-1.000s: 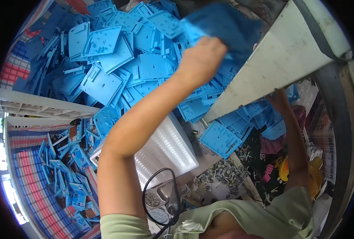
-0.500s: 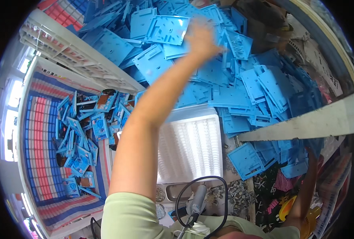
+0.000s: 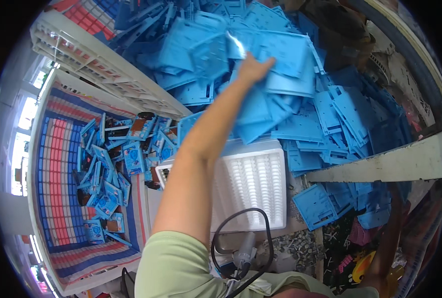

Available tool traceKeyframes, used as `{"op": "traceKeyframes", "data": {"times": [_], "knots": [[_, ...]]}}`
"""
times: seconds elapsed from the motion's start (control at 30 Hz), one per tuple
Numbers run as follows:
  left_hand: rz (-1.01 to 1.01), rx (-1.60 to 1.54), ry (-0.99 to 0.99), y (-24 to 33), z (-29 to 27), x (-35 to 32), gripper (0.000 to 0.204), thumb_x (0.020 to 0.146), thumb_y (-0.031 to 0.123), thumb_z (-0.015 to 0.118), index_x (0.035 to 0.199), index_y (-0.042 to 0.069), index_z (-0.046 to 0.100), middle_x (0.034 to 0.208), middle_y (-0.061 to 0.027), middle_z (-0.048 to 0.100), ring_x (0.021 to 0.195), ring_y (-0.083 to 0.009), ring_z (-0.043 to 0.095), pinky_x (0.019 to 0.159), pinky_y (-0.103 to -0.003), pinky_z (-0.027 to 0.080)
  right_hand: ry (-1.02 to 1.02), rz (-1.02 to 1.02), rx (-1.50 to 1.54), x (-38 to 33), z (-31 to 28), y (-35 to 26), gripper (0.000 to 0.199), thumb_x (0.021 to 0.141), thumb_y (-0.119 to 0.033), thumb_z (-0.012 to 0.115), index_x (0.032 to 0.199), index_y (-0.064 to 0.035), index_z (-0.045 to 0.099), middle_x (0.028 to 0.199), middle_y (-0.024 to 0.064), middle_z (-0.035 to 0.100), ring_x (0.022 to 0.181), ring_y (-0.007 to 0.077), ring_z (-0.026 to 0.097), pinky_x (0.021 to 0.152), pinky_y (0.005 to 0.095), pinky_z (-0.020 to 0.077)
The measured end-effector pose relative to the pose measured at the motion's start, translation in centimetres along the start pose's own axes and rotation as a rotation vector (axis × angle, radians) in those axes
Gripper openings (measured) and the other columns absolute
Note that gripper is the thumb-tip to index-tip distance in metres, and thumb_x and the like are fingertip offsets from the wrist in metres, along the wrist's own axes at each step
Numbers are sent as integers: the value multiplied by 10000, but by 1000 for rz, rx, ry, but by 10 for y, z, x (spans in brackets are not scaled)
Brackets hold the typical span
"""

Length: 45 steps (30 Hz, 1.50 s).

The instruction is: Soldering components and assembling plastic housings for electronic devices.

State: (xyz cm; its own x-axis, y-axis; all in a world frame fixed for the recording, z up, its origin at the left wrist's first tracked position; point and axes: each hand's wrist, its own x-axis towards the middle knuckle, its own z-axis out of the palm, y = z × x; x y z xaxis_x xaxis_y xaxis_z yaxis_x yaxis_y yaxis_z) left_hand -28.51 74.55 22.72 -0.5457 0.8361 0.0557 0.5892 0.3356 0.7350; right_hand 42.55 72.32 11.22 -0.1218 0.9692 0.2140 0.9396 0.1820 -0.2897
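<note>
Spreading beyond and right of your white ribbed tray (image 3: 256, 191): one heap of blue plastic panels (image 3: 300, 126). Left of the tray: striped-lined crate (image 3: 57, 174), holding small blue pieces (image 3: 133, 158). Right: pale beam (image 3: 405, 161). Beyond: your left hand (image 3: 254, 69), thumb spread, against the panels; whether it grips one cannot be told. Right: your right hand, lost in shadow, state unclear. Nearer you, below the tray: grey corded tool (image 3: 245, 253).
</note>
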Motion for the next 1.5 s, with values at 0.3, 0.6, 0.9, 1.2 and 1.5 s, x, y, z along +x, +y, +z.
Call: {"op": "traceKeyframes", "data": {"times": [0.3,0.6,0.9,1.2,1.5], "knots": [[303,202,-20,82,-39,10,590,767,645,696,745,59,762,753,-170,721,785,-352,713,728,-425,562,-12,35,-38,-17,-10,11,528,848,-169,664,1329,19,551,1372,261,541,1266,412,528,1049,452,443],[-732,331,417,-142,-203,85,1110,734,677,706,1536,29,296,1526,-245,305,1355,-421,348,1014,-591,317,-11,-8,-45,-8,-6,0,542,844,-166,663,1340,16,541,1374,266,534,1277,421,514,1065,465,427],[-256,-194,49,-63,-63,58,1088,704,348,845,1572,182,211,1098,-175,609,723,-207,583,481,-311,442,32,-5,-104,-5,-15,5,556,841,-164,662,1351,13,531,1376,271,527,1287,429,499,1081,478,411],[99,-292,-533,7,83,32,1060,803,540,713,1581,51,184,1485,-204,463,1345,-334,479,1067,-414,415,43,14,-139,6,9,-19,570,837,-161,661,1362,11,521,1379,276,521,1298,438,485,1097,490,395],[292,-27,-519,105,166,-48,843,867,500,525,1549,46,328,1554,-247,373,1443,-389,357,1197,-398,271,-152,65,-381,-31,10,-35,585,833,-159,660,1373,8,511,1381,282,514,1309,447,471,1112,503,380]]}}
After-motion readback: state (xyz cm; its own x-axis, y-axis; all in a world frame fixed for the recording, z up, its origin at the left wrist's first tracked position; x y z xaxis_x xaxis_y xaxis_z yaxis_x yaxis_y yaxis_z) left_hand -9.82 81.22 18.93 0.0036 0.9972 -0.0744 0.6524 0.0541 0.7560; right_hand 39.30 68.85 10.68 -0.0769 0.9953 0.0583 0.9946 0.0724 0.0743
